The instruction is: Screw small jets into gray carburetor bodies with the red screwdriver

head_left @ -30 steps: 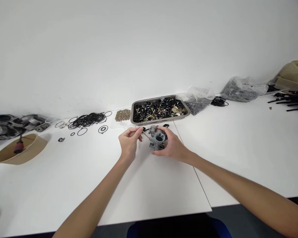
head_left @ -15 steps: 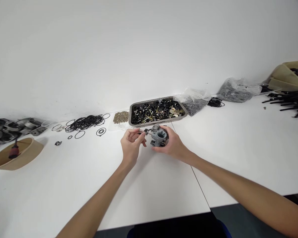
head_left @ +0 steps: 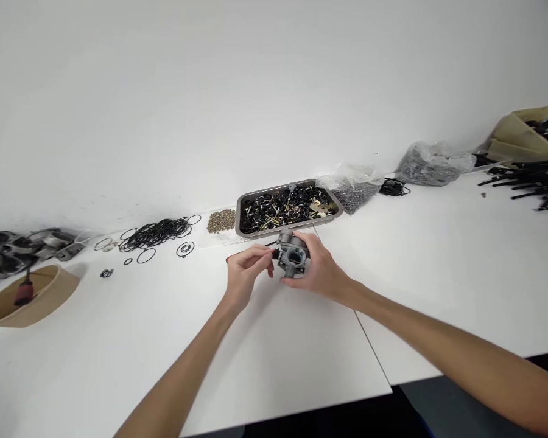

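A grey metal carburetor body (head_left: pixel 294 255) with a round bore facing me is held above the white table, just in front of the metal tray. My right hand (head_left: pixel 322 264) wraps round its right side, thumb below and fingers on top. At its left side, my left hand (head_left: pixel 249 271) pinches a small black part (head_left: pixel 276 253) against the body. A thin dark rod with a reddish end, perhaps a screwdriver, shows behind my left fingers and is partly hidden by them.
Behind the hands stands a metal tray (head_left: pixel 288 230) of small mixed parts. Brass pieces (head_left: pixel 221 221), black rings (head_left: pixel 158 234) and a tan bin (head_left: pixel 50 298) lie leftward. Plastic bags (head_left: pixel 354 188), black tubes (head_left: pixel 539 182) and a yellowish bin (head_left: pixel 520 137) are rightward.
The carburetor body has turned so its bore faces me more. My left fingers have moved right with the black part, which now touches the body's side.
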The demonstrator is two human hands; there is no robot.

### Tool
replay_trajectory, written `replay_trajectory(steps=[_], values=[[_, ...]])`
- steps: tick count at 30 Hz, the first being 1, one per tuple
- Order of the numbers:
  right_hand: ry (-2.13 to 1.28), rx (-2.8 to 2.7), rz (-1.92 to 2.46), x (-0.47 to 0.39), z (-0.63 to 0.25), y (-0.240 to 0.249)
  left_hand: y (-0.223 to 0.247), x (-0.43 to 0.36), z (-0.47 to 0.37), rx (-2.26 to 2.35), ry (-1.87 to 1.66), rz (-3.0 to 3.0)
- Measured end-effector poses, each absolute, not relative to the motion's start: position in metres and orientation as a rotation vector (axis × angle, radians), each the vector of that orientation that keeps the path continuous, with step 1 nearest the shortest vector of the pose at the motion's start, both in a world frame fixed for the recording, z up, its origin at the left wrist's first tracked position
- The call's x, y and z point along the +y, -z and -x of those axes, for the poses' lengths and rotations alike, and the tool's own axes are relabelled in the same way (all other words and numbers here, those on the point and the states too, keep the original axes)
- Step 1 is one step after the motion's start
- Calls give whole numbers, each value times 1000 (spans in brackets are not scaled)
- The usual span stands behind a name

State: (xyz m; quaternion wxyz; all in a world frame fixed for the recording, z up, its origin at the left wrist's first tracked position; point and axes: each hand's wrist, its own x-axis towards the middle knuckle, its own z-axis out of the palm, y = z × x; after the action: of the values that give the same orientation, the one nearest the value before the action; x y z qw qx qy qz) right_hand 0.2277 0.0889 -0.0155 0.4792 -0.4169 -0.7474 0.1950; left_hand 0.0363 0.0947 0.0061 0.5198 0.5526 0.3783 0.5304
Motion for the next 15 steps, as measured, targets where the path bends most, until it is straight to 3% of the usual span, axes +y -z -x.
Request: replay_trajectory(steps=[15], values=[[-303, -1956, 906, 92, -232, 16, -27, 92, -34, 999, -1048, -1406]])
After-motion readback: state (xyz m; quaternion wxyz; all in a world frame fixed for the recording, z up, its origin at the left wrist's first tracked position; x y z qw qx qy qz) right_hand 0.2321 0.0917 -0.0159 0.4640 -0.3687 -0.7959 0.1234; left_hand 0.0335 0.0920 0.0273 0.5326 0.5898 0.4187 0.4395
